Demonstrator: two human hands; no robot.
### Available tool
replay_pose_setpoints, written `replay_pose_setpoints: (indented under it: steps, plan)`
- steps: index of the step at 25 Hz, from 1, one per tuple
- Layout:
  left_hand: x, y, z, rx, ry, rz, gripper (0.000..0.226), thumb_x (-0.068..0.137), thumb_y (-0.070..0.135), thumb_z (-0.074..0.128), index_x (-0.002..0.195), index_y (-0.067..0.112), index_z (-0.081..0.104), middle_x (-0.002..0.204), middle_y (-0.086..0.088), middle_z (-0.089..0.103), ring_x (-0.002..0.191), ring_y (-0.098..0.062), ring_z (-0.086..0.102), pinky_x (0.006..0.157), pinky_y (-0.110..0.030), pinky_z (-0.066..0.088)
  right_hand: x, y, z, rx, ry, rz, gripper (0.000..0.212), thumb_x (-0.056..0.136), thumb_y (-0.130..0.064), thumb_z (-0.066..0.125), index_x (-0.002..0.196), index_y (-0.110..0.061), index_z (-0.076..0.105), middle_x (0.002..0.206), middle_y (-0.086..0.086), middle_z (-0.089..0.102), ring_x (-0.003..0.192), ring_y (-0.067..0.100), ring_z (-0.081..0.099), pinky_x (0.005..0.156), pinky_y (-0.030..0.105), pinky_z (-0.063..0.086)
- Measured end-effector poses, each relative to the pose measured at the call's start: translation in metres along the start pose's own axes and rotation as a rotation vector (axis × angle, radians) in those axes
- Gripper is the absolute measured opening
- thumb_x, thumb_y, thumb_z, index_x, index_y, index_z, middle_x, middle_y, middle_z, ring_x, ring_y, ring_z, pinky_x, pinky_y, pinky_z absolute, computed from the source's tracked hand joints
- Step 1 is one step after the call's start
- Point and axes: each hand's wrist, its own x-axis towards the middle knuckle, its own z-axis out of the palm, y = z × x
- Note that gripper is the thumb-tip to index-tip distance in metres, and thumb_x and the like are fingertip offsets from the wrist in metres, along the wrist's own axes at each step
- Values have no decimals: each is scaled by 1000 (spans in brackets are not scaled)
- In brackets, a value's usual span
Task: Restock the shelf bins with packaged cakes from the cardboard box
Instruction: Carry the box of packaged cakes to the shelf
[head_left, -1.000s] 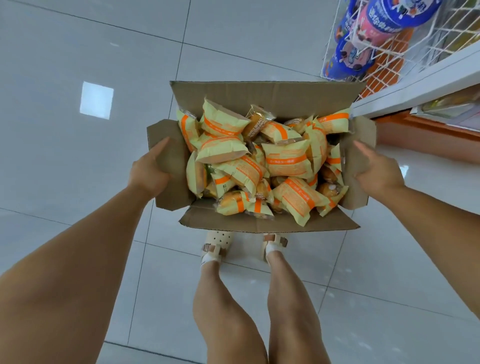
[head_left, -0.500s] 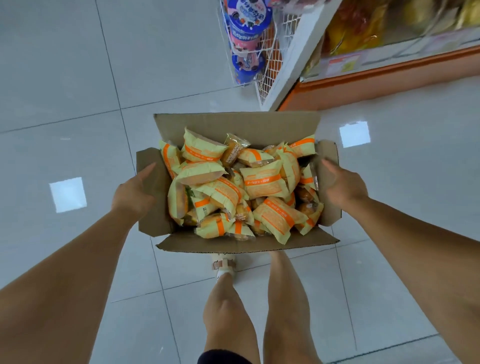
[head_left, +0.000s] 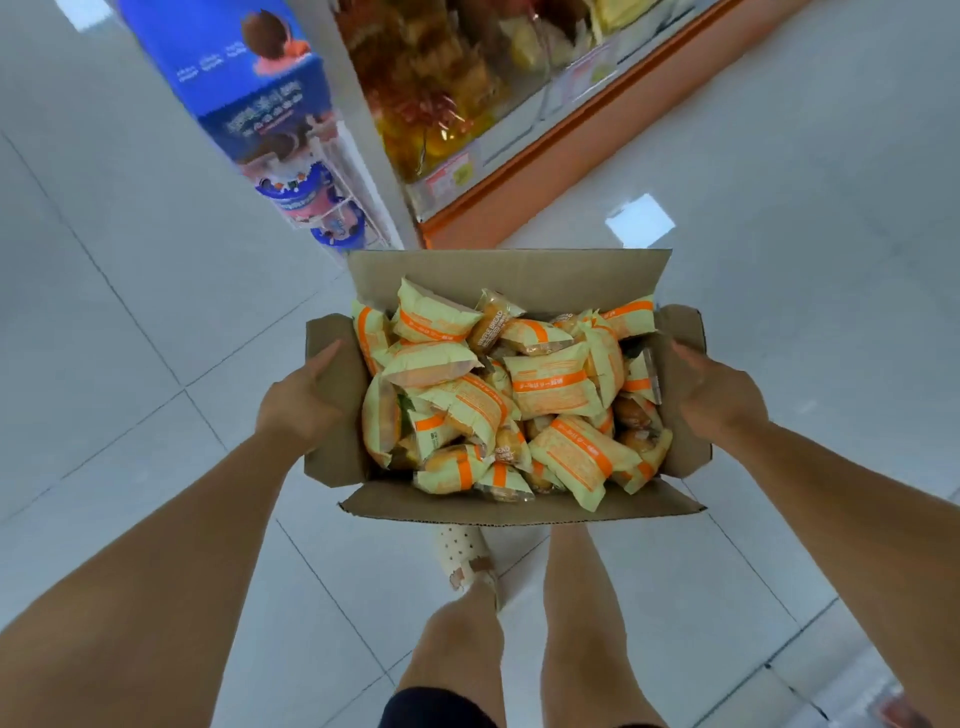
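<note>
An open cardboard box (head_left: 511, 278) hangs in the air in front of me, its four flaps folded outward. It is filled with several packaged cakes (head_left: 553, 382) in pale yellow wrappers with orange bands. My left hand (head_left: 301, 400) grips the box's left side, thumb lying over the left flap. My right hand (head_left: 719, 397) grips the right side, thumb over the right flap. The fingers of both hands are hidden under the box. Shelf bins (head_left: 457, 98) holding packaged snacks run along the top of the view.
The shelf unit has an orange base (head_left: 566, 166) on the white tiled floor (head_left: 130, 312). A white wire rack (head_left: 332, 208) with blue and pink packs stands at the shelf's end, just beyond the box. My legs and a sandalled foot (head_left: 467, 564) show below the box.
The view has turned right and moved toward the shelf. The shelf bins and wire rack now appear larger and closer above the box. Both hands keep the same hold on the box.
</note>
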Motion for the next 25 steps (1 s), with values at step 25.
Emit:
replay_pose_setpoints:
  steps: [25]
  plan:
    - [56,529,104,243,-203,468,86,84,1,70,149,42,32,150,-3,42,115,-21,50,83,-29,42,58,370,-127,762,201,517,82,82,7,59,146,-38,36,140,12,50,115,35,53,85,46,55]
